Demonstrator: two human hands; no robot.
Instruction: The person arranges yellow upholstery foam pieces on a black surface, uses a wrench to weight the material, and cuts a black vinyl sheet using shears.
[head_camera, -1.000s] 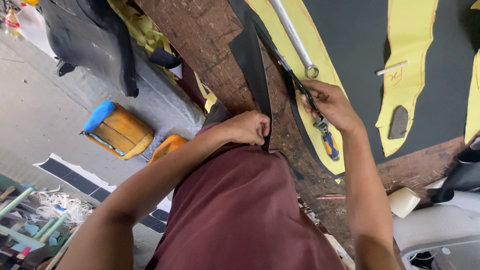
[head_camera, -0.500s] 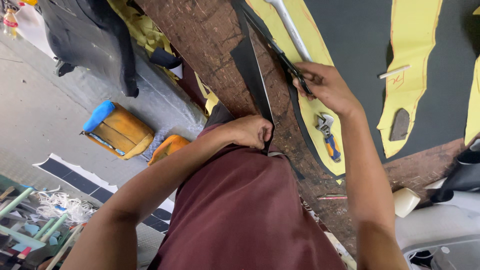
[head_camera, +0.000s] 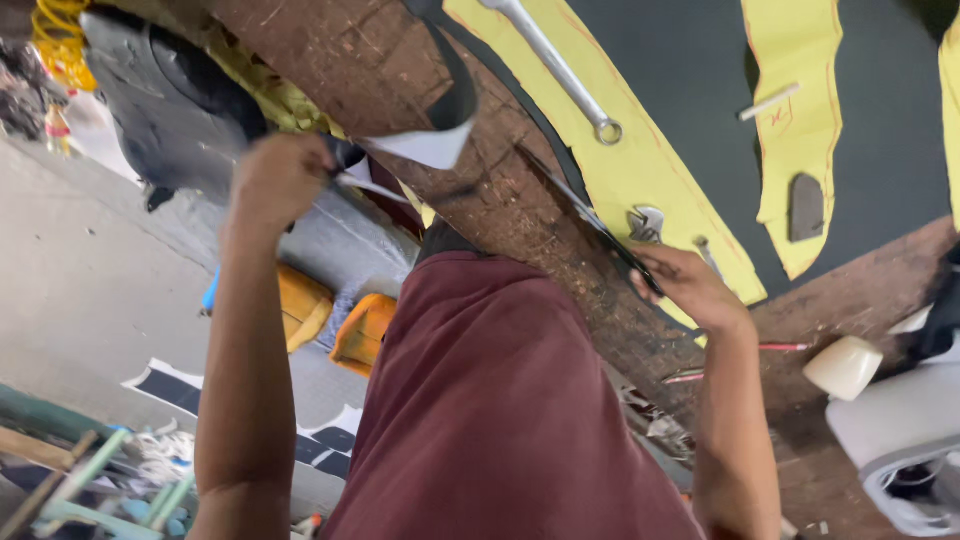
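Black strip (head_camera: 455, 95), thin and flexible with a pale underside, curls over the rough brown bench (head_camera: 350, 50), its long axis running diagonally. Left hand (head_camera: 280, 175) is closed on its blurred lower end. Right hand (head_camera: 690, 290) grips dark scissors (head_camera: 590, 220), blades pointing up-left beside the yellow pattern (head_camera: 620, 170).

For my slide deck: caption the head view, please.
Left hand lifts a cut black strip; right hand holds scissors at the wooden bench.

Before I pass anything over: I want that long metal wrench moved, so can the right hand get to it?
Probably yes: the right hand lies near the wrench, nothing between, though it holds scissors.
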